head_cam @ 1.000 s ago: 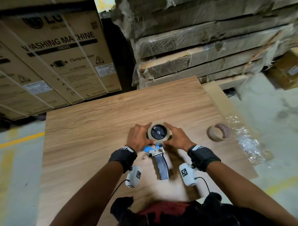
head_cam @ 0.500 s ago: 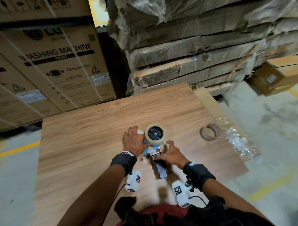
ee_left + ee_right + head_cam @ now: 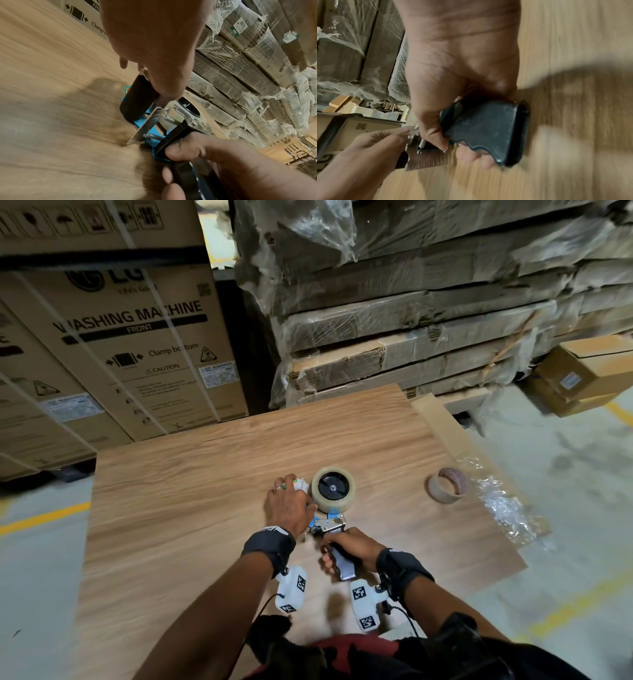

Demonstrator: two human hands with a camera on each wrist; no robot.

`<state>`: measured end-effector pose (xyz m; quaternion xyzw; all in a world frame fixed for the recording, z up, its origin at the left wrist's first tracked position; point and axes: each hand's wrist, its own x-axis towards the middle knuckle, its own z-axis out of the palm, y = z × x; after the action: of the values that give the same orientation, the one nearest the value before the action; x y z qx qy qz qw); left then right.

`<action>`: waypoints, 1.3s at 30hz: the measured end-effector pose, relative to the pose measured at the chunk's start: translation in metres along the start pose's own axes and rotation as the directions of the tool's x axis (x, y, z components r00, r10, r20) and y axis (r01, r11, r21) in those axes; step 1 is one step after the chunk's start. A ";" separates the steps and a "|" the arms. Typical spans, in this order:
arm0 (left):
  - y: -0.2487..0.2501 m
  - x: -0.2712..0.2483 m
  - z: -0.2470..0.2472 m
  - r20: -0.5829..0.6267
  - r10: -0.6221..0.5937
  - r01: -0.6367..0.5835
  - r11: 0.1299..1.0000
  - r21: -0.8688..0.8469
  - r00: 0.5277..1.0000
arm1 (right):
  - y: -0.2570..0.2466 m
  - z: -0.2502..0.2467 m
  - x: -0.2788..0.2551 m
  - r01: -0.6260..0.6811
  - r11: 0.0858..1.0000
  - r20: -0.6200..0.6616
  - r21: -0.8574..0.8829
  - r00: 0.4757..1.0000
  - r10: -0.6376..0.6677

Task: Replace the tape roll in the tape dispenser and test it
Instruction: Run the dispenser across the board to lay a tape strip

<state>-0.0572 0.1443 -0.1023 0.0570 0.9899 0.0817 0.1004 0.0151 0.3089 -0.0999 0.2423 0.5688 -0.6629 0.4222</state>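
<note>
Both hands hold the tape dispenser (image 3: 329,523); right hand (image 3: 352,549) grips its handle.

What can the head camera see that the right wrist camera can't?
Only the head view shows the new tape roll on the dispenser, the old roll lying apart on the table, and a crinkled plastic wrap. Only the right wrist view shows the toothed blade and a small spring up close. Both show the right hand gripping the black handle, and the left hand at the dispenser's front.
</note>
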 end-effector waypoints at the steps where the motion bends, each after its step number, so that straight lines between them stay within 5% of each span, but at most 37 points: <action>1: 0.000 0.000 0.000 -0.005 0.002 -0.002 1.000 0.000 1.000 | 0.000 0.000 0.001 -0.008 0.999 0.020 0.031 1.000 0.007; 17: -0.003 -0.017 0.004 -0.055 0.089 -0.085 0.995 0.057 0.995 | 0.011 0.009 0.008 0.102 0.994 -0.181 -0.034 0.978 -0.106; 21: -0.008 -0.031 0.008 -0.173 0.132 -0.136 0.991 -0.012 0.976 | 0.013 0.010 0.010 0.111 0.994 -0.186 -0.021 0.976 -0.113; 31: -0.018 -0.033 0.029 -0.239 0.170 -0.239 0.924 -0.299 0.956 | 0.017 0.007 0.015 0.154 0.987 -0.181 -0.034 0.971 -0.158; 39: -0.021 -0.036 0.023 -0.234 0.236 -0.299 0.911 -0.285 0.943 | 0.018 0.005 0.018 0.131 0.991 -0.169 -0.036 0.976 -0.136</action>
<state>-0.0192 0.1220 -0.1212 0.1676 0.9516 0.2578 -0.0010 0.0211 0.2990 -0.1230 0.2545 0.6259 -0.6596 0.3293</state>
